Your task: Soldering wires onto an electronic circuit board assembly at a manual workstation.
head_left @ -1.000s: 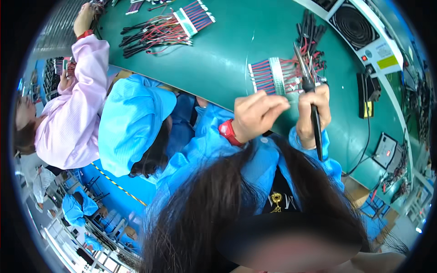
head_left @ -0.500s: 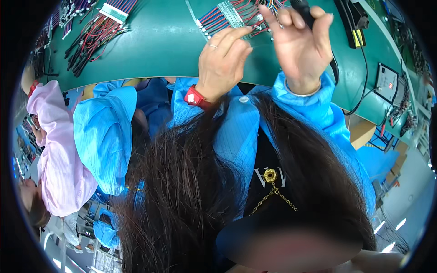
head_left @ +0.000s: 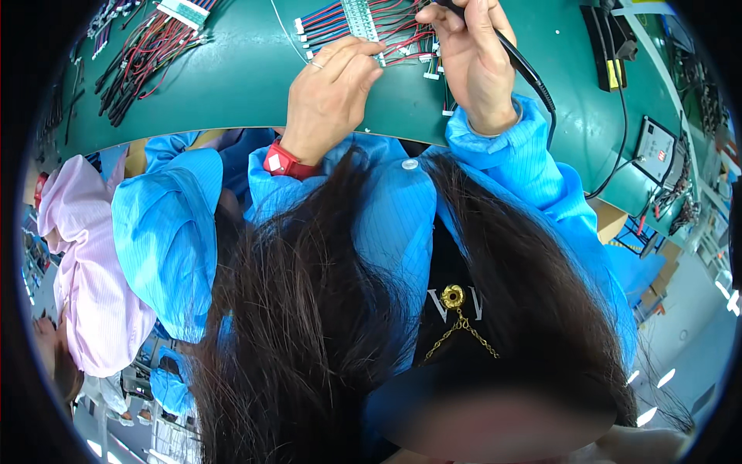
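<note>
My left hand (head_left: 328, 97), a ring on one finger and a red band at the wrist, is at the near end of a narrow green-and-white circuit board (head_left: 359, 22). Its fingers are curled together by the board's edge; what they hold, if anything, is hidden. Red, black and blue wires (head_left: 321, 27) with white plugs fan out from both sides of the board. In my right hand (head_left: 481, 73), to the right of the board, is a black corded tool that looks like a soldering iron (head_left: 528, 71). Its tip is out of view.
Another wired board (head_left: 184, 11) with a bundle of red and black leads (head_left: 147, 66) lies at the far left of the green bench (head_left: 232, 93). A black stand with a yellow part (head_left: 607, 54) and a grey box (head_left: 657, 151) are at the right. A co-worker in blue (head_left: 166, 232) sits close on my left.
Both hands have shifted left, and the board with its wires appears further left too. More of the tool's cord shows beside my right hand. The whole view has moved slightly.
</note>
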A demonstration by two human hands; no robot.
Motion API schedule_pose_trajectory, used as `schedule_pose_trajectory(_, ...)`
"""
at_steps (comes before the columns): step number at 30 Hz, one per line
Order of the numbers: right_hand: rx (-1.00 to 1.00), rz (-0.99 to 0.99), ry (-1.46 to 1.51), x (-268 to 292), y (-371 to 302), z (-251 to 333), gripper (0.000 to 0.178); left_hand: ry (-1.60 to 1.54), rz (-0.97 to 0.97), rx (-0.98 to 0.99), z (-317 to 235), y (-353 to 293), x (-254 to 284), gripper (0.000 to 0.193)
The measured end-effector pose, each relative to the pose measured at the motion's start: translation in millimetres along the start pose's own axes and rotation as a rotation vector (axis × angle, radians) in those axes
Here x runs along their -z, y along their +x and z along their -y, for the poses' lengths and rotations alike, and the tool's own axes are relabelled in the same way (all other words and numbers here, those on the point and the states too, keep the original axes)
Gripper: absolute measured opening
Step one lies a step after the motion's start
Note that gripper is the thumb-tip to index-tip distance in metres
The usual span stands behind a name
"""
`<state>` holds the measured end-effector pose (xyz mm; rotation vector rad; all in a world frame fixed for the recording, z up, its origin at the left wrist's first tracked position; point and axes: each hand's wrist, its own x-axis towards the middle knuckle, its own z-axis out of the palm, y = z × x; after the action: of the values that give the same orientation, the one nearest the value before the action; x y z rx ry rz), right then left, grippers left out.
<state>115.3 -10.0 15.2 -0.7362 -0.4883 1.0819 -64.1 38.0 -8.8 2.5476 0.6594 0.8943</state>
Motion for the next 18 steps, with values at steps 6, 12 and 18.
schedule_pose_trajectory(6, 0.023, 0.076, 0.068, 18, 7, -11, 0.019, -0.22, -0.15, 0.167, 0, 0, -1, 0.007)
schedule_pose_trajectory(12, 0.139, 0.139, -0.045, 19, 3, -18, 0.02, -0.218, -0.398, 0.305, 8, 7, -7, 0.007)
schedule_pose_trajectory(18, 0.187, 0.186, -0.09, 19, 3, -17, 0.02, 0.06, -0.284, 0.144, 14, 19, 2, 0.008)
